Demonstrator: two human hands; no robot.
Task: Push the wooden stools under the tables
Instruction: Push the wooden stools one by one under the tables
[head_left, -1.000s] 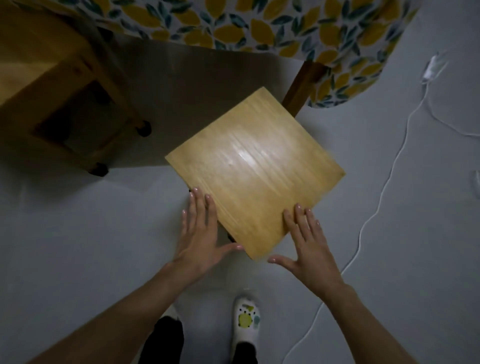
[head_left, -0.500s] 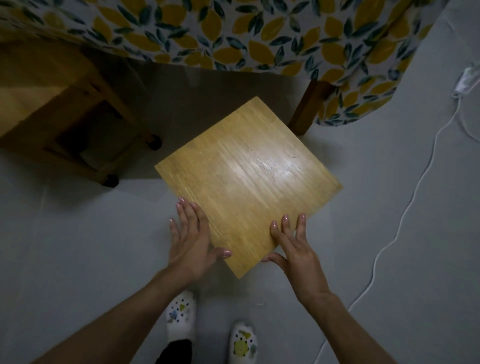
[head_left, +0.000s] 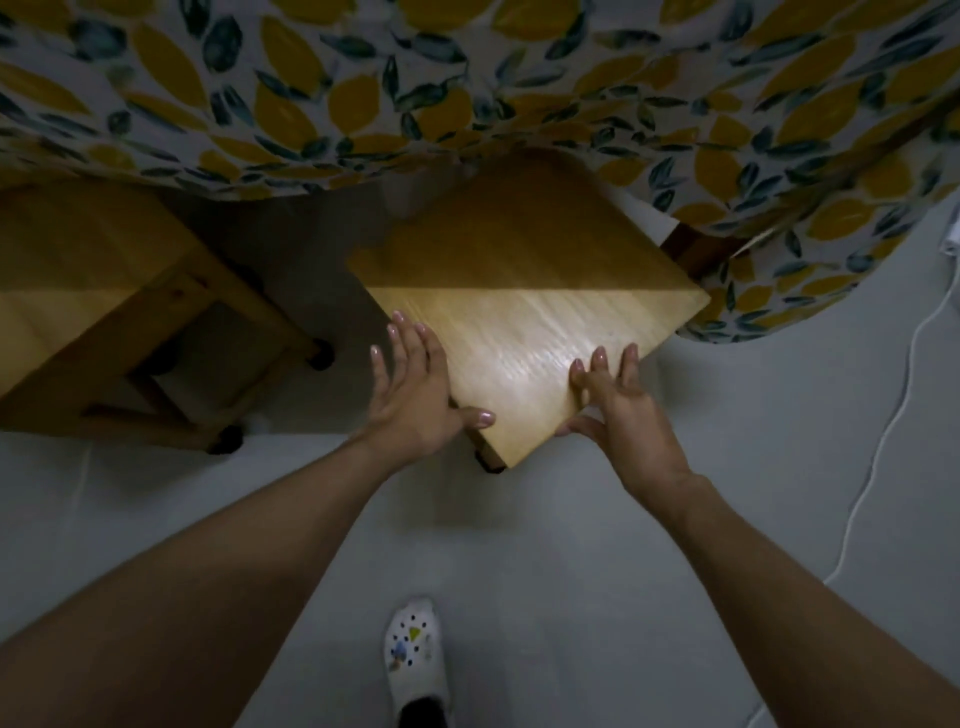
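A square wooden stool (head_left: 524, 332) stands corner-on in front of me, its far half in shadow beneath the table with the leaf-patterned cloth (head_left: 467, 88). My left hand (head_left: 415, 389) lies flat against the stool's near left edge, fingers spread, thumb on the seat. My right hand (head_left: 618, 400) presses the near right edge, fingers on the seat top and thumb under the corner. Neither hand wraps around the stool. A second wooden stool (head_left: 104, 322) sits at the left, partly under the same cloth.
A dark table leg (head_left: 696, 249) stands just right of the stool's far corner. A white cable (head_left: 893, 395) trails over the grey floor at the right. My white patterned shoe (head_left: 415, 654) is on the floor behind the stool.
The stool has slid away from me, and its far half now lies under the tablecloth's edge. Both hands moved forward with it, staying on the near edges.
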